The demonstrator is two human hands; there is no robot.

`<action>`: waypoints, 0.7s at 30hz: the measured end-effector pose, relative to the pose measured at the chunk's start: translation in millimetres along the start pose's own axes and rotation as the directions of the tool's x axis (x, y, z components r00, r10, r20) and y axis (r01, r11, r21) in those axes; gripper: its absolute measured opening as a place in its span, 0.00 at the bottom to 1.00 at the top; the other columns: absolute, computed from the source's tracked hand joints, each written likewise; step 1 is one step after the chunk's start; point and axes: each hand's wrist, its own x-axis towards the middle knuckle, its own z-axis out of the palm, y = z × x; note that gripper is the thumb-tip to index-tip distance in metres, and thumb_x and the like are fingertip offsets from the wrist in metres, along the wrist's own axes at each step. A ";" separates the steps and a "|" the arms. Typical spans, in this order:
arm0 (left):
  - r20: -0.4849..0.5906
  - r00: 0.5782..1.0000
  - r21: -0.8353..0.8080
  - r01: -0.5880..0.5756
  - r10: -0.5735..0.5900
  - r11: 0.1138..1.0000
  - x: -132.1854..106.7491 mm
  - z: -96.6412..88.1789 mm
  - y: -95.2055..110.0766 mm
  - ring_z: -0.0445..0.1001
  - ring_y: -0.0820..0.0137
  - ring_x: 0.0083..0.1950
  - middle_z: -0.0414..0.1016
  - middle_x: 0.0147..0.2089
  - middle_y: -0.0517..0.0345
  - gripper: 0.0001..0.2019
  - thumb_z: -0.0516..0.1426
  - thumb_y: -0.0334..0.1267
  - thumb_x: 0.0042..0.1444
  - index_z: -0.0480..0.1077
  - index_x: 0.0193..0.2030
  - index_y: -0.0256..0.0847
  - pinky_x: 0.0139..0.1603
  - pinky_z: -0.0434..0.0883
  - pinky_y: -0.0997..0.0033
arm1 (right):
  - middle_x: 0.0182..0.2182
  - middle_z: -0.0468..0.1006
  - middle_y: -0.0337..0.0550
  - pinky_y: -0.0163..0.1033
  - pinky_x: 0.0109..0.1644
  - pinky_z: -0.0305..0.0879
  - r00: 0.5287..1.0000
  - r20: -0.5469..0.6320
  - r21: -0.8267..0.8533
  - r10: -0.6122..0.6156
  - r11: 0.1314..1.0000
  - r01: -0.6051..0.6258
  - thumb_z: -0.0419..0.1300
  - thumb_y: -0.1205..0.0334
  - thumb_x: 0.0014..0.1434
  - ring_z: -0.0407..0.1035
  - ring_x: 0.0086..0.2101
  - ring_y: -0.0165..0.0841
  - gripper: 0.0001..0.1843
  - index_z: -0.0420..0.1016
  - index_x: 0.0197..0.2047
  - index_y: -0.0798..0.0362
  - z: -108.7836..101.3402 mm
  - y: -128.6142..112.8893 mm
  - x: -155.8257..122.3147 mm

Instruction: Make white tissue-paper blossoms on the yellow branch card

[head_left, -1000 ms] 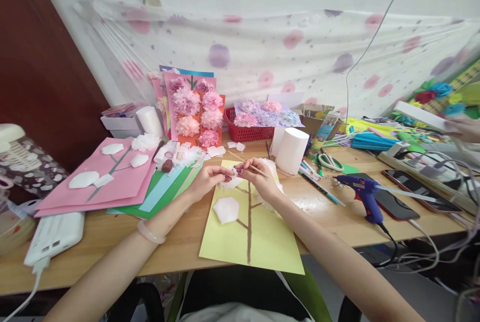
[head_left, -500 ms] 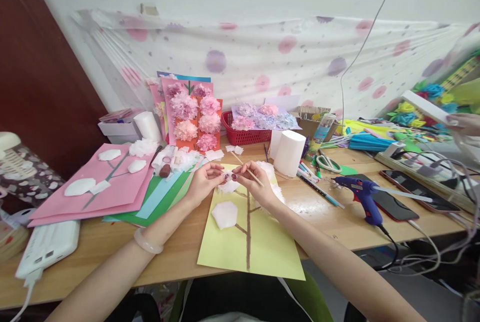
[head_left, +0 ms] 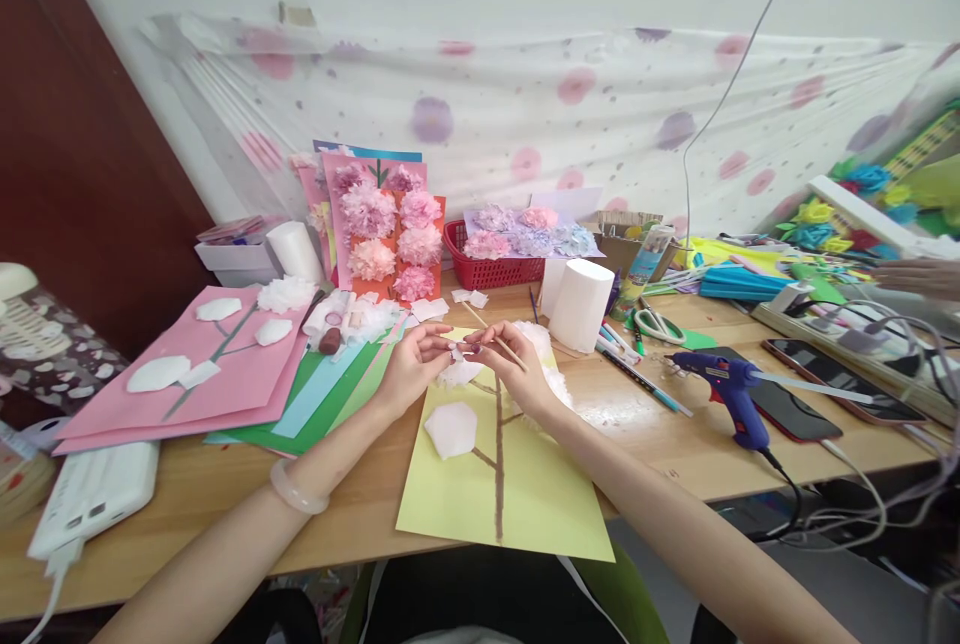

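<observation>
My left hand point(head_left: 414, 364) pinches a small white tissue paper piece point(head_left: 457, 355) above the yellow card point(head_left: 442, 509). Close beside it, my right hand point(head_left: 519, 371) has a thin wooden stick point(head_left: 473, 314) lying slantwise between its fingers, and its fingertips meet the left ones at the paper. On the card, a brown stem with side branches point(head_left: 499, 484) is drawn. A white paper shape point(head_left: 451, 429) lies at the lower left branch. Fluffy white tissue point(head_left: 555, 379) shows partly behind my right hand, and more white tissue sits under my fingertips.
To the left lie pink cards point(head_left: 247, 364) with white paper shapes, over green sheets point(head_left: 315, 414). A white paper roll point(head_left: 582, 306), scissors point(head_left: 660, 326), pens point(head_left: 637, 379) and a blue glue gun point(head_left: 724, 389) with its cord stand right. Another person's hand point(head_left: 922, 274) is at far right.
My fingers have shifted slightly at the tissue, with the fingertips turned a little. The other person's hand at far right has moved down from the white object.
</observation>
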 end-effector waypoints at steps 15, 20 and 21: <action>-0.136 0.990 -0.147 -0.001 -0.020 0.989 14.1 -20.4 0.1 0.77 0.71 0.39 0.76 0.34 0.61 0.23 0.67 0.35 0.38 0.66 0.43 0.37 0.50 0.71 0.64 | 0.20 0.71 0.39 0.38 0.37 0.63 0.973 -0.158 -0.345 -0.168 0.933 0.105 0.51 0.48 0.63 0.67 0.27 0.32 0.24 0.69 0.20 0.51 -7.1 -2.5 1.6; -0.089 0.996 -0.117 0.003 -0.014 0.993 21.0 -33.4 0.9 0.78 0.70 0.38 0.78 0.33 0.59 0.24 0.68 0.38 0.38 0.67 0.43 0.36 0.51 0.70 0.64 | 0.09 0.52 0.36 0.38 0.27 0.53 0.948 -0.267 -0.404 -0.175 0.913 0.054 0.44 0.48 0.65 0.51 0.16 0.29 0.35 0.52 0.07 0.49 -14.7 -4.6 6.3; -0.063 0.998 -0.097 0.011 -0.017 0.995 21.3 -34.5 0.7 0.78 0.69 0.38 0.79 0.34 0.58 0.25 0.68 0.39 0.39 0.68 0.44 0.36 0.51 0.70 0.63 | 0.08 0.52 0.36 0.38 0.27 0.52 0.952 -0.259 -0.409 -0.164 0.911 0.045 0.44 0.47 0.65 0.51 0.16 0.28 0.36 0.51 0.07 0.49 -14.7 -4.1 7.2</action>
